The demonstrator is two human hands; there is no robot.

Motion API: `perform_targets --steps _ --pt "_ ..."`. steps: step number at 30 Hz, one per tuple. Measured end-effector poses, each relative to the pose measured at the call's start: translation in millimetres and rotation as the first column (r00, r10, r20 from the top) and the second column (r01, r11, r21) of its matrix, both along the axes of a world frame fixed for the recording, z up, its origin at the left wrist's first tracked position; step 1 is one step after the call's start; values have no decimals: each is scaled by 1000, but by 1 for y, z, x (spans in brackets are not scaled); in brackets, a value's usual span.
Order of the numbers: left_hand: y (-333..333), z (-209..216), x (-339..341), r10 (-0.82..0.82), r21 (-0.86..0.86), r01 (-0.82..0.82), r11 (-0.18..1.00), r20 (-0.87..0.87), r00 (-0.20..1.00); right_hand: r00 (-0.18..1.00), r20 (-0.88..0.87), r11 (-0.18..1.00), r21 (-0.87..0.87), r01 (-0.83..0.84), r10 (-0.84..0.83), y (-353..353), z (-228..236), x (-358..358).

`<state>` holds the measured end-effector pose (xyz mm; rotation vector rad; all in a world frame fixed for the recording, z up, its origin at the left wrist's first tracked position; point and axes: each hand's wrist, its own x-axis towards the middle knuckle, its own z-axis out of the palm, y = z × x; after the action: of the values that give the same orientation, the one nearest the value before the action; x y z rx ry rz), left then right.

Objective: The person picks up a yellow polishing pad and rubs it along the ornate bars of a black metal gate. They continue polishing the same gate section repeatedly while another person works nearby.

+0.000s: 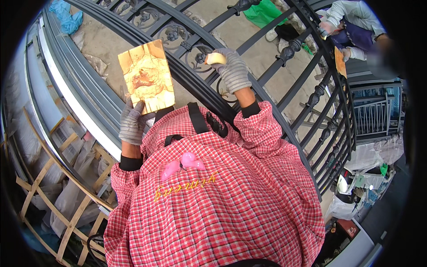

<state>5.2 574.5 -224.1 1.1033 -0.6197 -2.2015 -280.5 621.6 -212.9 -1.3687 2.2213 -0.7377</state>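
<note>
At upper left, the left hand (132, 123) pinches a golden sheet (149, 76) low, apparently keeping its creased face clear, while the right hand's (234, 73) grip clasps a pale pad (216, 58) over the upper-centre railing (291, 50).

Floor: bare, beige concrete (106, 39) is stretching out up top!
Left side: long grey metal bars (66, 58) are sweeping down, with a wooden lattice (70, 228) sprawling lower!
Upper left: crumpled blue plastic (69, 18) is lying bunched!
Top: a bright green sheet (264, 13) is popping out!
Right side: a barred grey panel (372, 118) is showing near pale plastic wrapping (371, 153)!
Light: even brightness is washing over the floor!
</note>
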Motion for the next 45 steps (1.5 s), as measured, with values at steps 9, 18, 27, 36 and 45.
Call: perform_targets --steps 9,18,27,36,45 --pt "-13 -3 12 18 15 -19 1000 58 998 964 -233 983 157 -94 130 -26 -66 6" --pt "-9 -8 15 36 38 -40 998 86 996 978 -173 991 88 -99 113 -38 -79 8" --pt "-1 -12 20 64 31 -67 997 100 993 976 -187 987 130 -91 114 -33 -74 -11" --pt "4 -11 22 78 42 -83 996 110 991 969 -118 975 75 -211 218 -32 -61 5" --pt "6 -12 23 99 38 -103 994 87 991 901 -193 903 272 -331 389 -16 -64 -5"
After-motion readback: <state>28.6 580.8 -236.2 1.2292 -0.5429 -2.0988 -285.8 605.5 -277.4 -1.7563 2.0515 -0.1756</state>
